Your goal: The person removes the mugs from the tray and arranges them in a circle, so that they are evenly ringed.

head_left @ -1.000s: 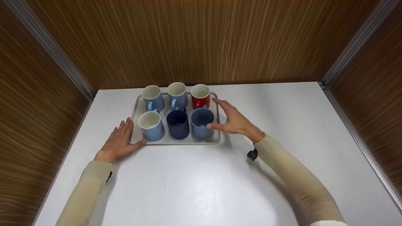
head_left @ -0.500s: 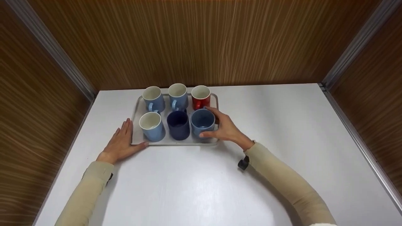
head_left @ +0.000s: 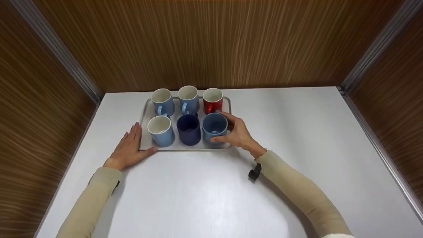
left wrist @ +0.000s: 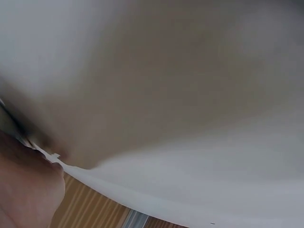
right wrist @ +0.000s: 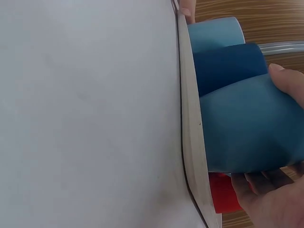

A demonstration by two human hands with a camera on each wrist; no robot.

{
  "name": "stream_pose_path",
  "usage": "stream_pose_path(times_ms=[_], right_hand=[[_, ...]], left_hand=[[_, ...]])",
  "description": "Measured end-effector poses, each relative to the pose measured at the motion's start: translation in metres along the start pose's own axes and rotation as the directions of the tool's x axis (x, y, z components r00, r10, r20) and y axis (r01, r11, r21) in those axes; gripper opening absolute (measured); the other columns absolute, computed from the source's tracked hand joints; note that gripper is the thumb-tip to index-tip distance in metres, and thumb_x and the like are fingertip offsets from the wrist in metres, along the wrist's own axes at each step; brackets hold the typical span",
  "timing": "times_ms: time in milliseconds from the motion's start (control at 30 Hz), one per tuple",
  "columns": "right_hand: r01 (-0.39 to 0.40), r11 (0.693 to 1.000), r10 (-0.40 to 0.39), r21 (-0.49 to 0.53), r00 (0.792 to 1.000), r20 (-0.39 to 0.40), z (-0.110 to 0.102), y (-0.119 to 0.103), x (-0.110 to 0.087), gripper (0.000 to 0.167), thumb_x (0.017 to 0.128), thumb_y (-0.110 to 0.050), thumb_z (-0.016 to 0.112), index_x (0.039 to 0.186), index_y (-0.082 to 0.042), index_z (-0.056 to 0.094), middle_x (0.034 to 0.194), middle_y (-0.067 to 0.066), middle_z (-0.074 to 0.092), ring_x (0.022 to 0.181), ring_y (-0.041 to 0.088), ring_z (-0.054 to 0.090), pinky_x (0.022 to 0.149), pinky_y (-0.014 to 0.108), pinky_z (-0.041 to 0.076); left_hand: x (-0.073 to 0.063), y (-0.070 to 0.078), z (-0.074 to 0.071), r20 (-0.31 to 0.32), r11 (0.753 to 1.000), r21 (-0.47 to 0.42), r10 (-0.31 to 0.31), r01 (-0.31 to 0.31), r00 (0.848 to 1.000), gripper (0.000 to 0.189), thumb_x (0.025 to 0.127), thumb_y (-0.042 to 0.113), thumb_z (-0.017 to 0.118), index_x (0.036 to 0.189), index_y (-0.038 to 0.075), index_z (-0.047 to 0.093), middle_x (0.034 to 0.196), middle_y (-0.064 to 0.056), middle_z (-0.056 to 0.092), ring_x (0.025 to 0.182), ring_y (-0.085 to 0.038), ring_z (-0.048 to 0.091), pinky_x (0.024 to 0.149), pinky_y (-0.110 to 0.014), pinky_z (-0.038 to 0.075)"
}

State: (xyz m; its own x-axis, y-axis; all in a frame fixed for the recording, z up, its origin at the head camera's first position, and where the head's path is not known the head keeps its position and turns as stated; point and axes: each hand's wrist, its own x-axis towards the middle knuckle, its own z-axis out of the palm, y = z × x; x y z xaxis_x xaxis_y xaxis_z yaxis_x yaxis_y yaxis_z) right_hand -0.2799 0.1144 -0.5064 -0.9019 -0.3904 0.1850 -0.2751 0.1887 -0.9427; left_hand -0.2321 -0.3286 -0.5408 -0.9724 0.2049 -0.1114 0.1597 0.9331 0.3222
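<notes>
In the head view my right hand [head_left: 239, 134] grips the grey-blue mug [head_left: 214, 125] at the tray's front right corner, thumb on its near side, fingers at the far side. The right wrist view shows this mug [right wrist: 249, 126] upright on the tray, between thumb and fingers. My left hand [head_left: 127, 152] lies with straight fingers along the left edge of the light grey tray [head_left: 185, 149], its thumb touching the front rim. Beside the gripped mug stands a dark blue mug [head_left: 189, 137]; behind it is a red mug [head_left: 217, 106]. Part of its handle is hidden.
A light blue mug [head_left: 162, 138] stands front left on the tray, with two more blue mugs, back left [head_left: 168, 107] and back middle [head_left: 193, 105]. The white table [head_left: 198, 191] meets a wood-grain panel [head_left: 211, 43] behind; side panels stand left and right.
My right hand has moved left and closed round the grey-blue mug, from beside it with fingers spread. My left hand stays at the tray's corner. The mugs stand in the same places.
</notes>
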Motion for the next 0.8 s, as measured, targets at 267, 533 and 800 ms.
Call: stream_pose_path(times_ms=[267,533,800], right_hand=[[0.015,1.0,-0.015,-0.027,1.0,-0.012,-0.004,-0.011,-0.002,0.097,0.069,-0.023,0.104,0.154,-0.017,0.057,0.144,0.004,0.067,0.129,0.031,0.066,0.115,0.048,0.053],[0.023,1.0,-0.023,-0.014,0.997,-0.072,-0.028,-0.027,0.0,0.096,0.07,-0.017,0.103,0.154,-0.014,0.056,0.143,0.007,0.067,0.128,0.03,0.067,0.113,0.048,0.055],[-0.055,0.996,0.044,-0.066,0.986,-0.163,-0.069,-0.038,0.002,0.098,0.072,-0.02,0.102,0.157,-0.015,0.054,0.148,0.007,0.065,0.132,0.028,0.064,0.116,0.049,0.053]], left_hand=[[-0.001,0.001,-0.001,0.007,1.0,0.015,-0.002,0.002,1.0,0.128,0.093,0.087,0.05,0.17,-0.001,-0.003,0.179,-0.019,-0.007,0.167,-0.038,-0.003,0.136,-0.056,0.0],[0.0,0.001,0.0,-0.01,1.0,0.018,0.009,-0.009,1.0,0.127,0.094,0.084,0.052,0.169,-0.003,-0.001,0.179,-0.023,-0.004,0.167,-0.04,-0.001,0.136,-0.056,0.002],[-0.001,0.001,-0.002,-0.002,1.0,0.023,0.011,-0.011,1.0,0.126,0.094,0.084,0.051,0.169,-0.004,-0.001,0.179,-0.023,-0.004,0.167,-0.041,-0.001,0.136,-0.056,0.003]])
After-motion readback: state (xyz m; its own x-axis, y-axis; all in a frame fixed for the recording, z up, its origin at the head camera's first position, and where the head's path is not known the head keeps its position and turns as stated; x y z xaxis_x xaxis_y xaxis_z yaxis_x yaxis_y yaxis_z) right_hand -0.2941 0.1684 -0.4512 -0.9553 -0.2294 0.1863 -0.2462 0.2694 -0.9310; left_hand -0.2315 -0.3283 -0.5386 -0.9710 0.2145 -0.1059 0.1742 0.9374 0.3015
